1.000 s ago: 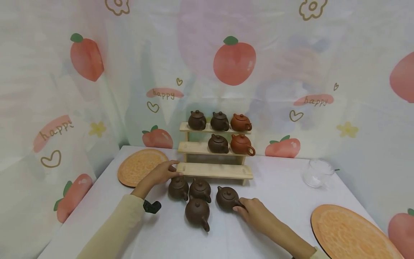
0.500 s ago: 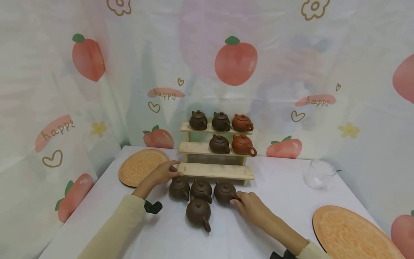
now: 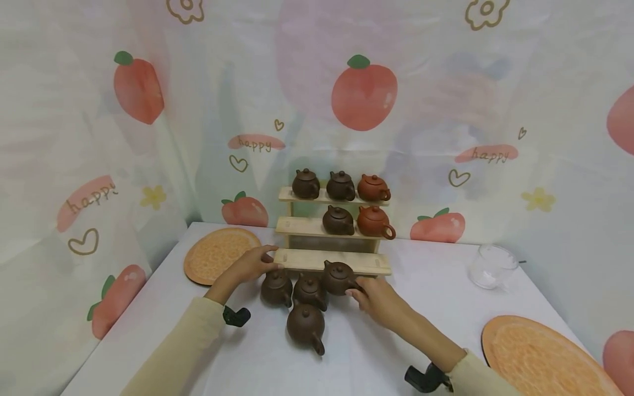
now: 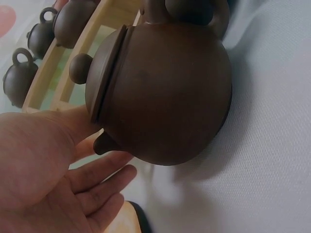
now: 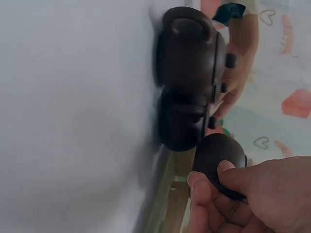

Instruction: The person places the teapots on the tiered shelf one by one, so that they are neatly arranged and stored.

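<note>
We see a dark brown teapot point(image 3: 338, 277) in the grip of our right hand point(image 3: 377, 301), upright, lid and knob on top, round-bellied, matte clay. It sits lifted at the front edge of the wooden stand's point(image 3: 331, 262) lowest shelf, about mid-width. In the right wrist view the teapot point(image 5: 219, 163) is pinched by fingers and thumb at its handle side, just beside the stand's edge. It is slightly above and right of the three other dark teapots in front of the stand.
</note>
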`<state>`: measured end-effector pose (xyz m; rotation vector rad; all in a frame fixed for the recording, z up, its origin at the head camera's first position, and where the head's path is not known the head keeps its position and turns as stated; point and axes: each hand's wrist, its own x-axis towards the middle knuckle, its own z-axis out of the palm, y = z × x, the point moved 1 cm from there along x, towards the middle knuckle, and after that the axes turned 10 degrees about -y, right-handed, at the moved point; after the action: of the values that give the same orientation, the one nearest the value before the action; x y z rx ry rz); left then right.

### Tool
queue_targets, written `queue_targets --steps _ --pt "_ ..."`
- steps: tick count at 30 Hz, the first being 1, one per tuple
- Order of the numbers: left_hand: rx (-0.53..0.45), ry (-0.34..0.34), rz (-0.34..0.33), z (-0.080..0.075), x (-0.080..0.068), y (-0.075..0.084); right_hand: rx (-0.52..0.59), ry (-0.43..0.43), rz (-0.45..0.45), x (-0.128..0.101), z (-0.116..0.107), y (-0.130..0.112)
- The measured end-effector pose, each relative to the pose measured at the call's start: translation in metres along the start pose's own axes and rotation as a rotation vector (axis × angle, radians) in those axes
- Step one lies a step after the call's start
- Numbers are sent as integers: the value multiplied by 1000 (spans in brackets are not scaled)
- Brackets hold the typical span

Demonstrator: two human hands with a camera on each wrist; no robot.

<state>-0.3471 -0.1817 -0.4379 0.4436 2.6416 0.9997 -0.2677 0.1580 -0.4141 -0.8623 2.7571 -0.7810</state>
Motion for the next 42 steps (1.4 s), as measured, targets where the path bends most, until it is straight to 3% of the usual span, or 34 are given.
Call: queue_targets --steps 10,22,27,35,42 --pt "2 -3 -15 0 -1 2 -8 6 -6 24 -17 -24" --pt "-13 -4 -11 1 1 0 -62 77 -46 79 -32 -50" --pt "-14 -1 -15 -1 2 1 -20 61 -11 100 -36 -56" --pt "-4 -9 -27 -1 1 1 -47 83 50 127 -37 -58" --pt "-3 -5 -28 -1 1 1 5 74 88 140 -39 -56"
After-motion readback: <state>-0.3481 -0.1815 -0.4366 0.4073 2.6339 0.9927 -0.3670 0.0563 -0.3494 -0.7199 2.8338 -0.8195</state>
